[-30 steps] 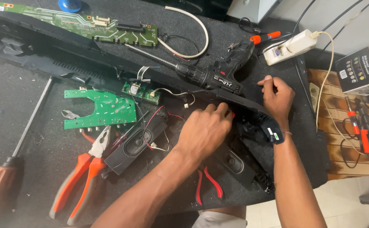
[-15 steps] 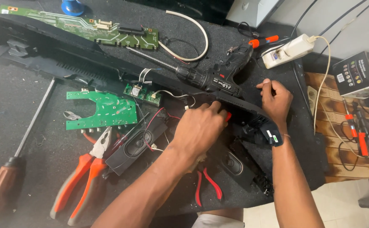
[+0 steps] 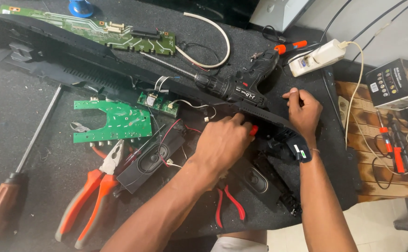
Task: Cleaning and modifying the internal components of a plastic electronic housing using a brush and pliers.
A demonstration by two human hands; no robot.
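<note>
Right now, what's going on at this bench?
A person is bent over a long black plastic panel on a dark mat. The left hand presses a small red-tipped tool against it, while the right hand steadies the panel's far end. A black cordless drill, green circuit boards, orange-handled pliers and a speaker lie around.

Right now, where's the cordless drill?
Head view, upper centre of the table: the black cordless drill lies on its side just above the long black plastic frame, between both hands and the white power strip.

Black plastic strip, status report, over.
Left hand on a red-handled tool at the black strip. Right hand pinching the strip's edge. Cordless drill lying just behind.
</note>
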